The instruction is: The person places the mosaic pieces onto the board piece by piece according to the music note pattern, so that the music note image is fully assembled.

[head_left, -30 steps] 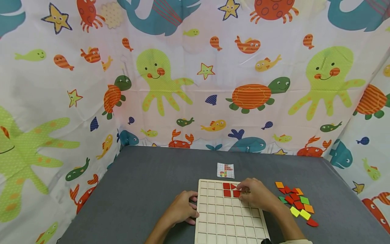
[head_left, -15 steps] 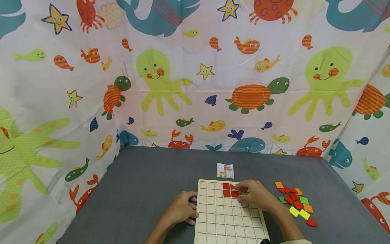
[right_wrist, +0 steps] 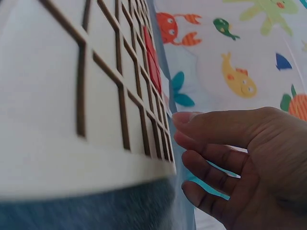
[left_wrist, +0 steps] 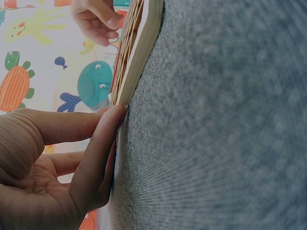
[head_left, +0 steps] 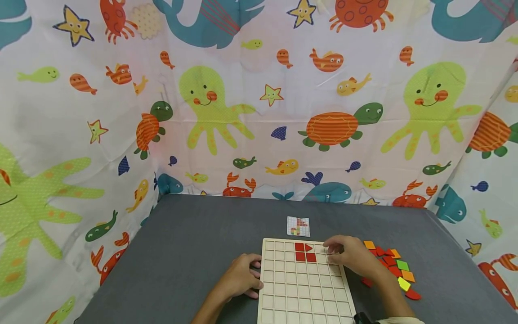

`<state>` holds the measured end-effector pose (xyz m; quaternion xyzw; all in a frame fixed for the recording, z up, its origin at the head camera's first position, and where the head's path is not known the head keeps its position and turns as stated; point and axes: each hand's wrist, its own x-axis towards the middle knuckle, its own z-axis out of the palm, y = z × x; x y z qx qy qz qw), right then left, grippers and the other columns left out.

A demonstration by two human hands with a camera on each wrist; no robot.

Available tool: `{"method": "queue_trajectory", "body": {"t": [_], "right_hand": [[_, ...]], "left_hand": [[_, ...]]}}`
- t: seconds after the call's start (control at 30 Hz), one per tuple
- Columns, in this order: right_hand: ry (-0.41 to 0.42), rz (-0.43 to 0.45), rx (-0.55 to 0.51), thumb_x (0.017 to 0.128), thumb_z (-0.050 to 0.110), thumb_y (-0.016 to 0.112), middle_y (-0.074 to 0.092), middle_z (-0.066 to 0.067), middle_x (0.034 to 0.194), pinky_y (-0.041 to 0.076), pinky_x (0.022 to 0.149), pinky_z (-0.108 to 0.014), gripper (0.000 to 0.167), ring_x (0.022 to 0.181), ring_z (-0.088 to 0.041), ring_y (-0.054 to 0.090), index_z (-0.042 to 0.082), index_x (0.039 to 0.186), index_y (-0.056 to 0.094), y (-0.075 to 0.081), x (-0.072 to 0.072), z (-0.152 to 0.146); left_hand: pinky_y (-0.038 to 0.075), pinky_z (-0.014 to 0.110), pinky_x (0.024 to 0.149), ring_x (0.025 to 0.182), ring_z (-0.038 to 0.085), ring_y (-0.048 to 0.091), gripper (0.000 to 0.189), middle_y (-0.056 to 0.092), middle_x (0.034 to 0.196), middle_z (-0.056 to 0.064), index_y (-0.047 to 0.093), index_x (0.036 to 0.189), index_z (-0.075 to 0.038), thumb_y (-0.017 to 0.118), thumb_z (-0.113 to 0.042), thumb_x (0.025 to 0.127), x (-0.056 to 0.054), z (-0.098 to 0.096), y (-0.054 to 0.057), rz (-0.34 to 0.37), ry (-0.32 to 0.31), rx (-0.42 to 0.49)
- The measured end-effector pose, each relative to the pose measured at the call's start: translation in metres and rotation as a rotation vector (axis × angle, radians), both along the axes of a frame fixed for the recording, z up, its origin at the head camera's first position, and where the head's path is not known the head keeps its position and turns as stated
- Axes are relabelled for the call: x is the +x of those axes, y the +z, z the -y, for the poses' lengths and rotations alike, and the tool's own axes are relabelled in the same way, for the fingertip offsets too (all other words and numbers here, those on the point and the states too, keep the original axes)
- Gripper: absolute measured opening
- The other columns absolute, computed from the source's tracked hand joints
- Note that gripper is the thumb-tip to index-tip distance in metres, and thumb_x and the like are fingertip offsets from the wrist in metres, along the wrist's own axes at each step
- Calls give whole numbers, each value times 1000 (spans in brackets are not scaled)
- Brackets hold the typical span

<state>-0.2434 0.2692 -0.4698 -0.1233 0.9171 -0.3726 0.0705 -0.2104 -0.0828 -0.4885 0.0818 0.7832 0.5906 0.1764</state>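
Note:
A wooden grid board (head_left: 283, 290) lies on the grey table. Near its far edge, three red square tiles (head_left: 300, 256) and a red triangle tile (head_left: 308, 248) sit in neighbouring cells. My left hand (head_left: 241, 276) rests with loosely bent fingers against the board's left edge; in the left wrist view its fingertips (left_wrist: 120, 111) touch that rim. Above the board's far right corner is my right hand (head_left: 349, 253). In the right wrist view the right hand (right_wrist: 240, 163) has relaxed fingers, with no tile visible between thumb and fingers.
Right of the board lies a loose group of tiles, among them a yellow tile (head_left: 404, 284), a green tile (head_left: 402, 265), an orange tile (head_left: 408, 276) and several red ones. Behind the board is a small printed pattern card (head_left: 298, 226). A sea-animal curtain (head_left: 259, 112) surrounds the table.
My right hand has moved right, away from the red tiles, uncovering the triangle and the square below it. The left hand stays at the board's edge.

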Motion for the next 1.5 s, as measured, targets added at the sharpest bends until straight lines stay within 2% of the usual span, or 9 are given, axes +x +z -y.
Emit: {"method": "queue_trajectory", "body": {"t": [0.43, 0.63, 0.83, 0.97, 1.1, 1.33, 1.5], "right_hand": [[-112, -33, 47, 89, 18, 86, 75, -9, 115, 60, 82, -38, 41, 102, -24, 68, 4, 125, 73, 2, 2, -52], [-159, -45, 92, 89, 21, 86, 75, -10, 116, 59, 82, -39, 42, 104, -27, 66, 5, 126, 73, -2, 3, -76], [-210, -8, 125, 89, 25, 86, 73, -11, 117, 60, 83, -40, 47, 104, -27, 66, 4, 129, 71, -3, 4, -94], [-238, 19, 117, 89, 25, 86, 73, -16, 122, 63, 88, -49, 50, 107, -31, 67, 2, 131, 70, -5, 4, -102], [-248, 43, 116, 90, 19, 84, 72, -20, 124, 61, 93, -58, 48, 111, -36, 67, -1, 131, 69, -7, 5, -108], [-257, 73, 112, 90, 15, 83, 73, -17, 119, 63, 88, -52, 45, 105, -31, 67, -3, 129, 69, -9, 6, -113], [-267, 72, 89, 90, 10, 82, 73, -9, 110, 64, 80, -37, 40, 100, -25, 66, -2, 126, 70, -11, 5, -112]], "left_hand": [[67, 40, 55, 91, 24, 66, 71, 58, 118, 16, 59, 141, 8, 78, 20, 74, 0, 0, 0, 8, 4, 7], [67, 40, 55, 91, 24, 66, 71, 59, 118, 15, 59, 141, 8, 78, 21, 74, 0, 0, 0, 11, 15, 2], [67, 40, 55, 90, 24, 66, 71, 58, 118, 16, 58, 141, 9, 77, 21, 74, 1, 0, 1, 11, 13, 8], [67, 40, 55, 90, 25, 66, 71, 58, 119, 16, 58, 141, 9, 76, 21, 74, 1, 0, 1, 15, 12, 12], [67, 40, 55, 91, 25, 66, 71, 58, 119, 16, 57, 142, 9, 77, 21, 74, 1, 0, 1, 20, 12, 15], [67, 40, 55, 92, 25, 66, 72, 58, 120, 16, 57, 142, 9, 76, 21, 74, 1, 0, 0, 22, 5, 19], [67, 40, 55, 92, 25, 66, 71, 58, 120, 16, 58, 142, 9, 76, 21, 74, 0, 0, 0, 17, 5, 17]]}}
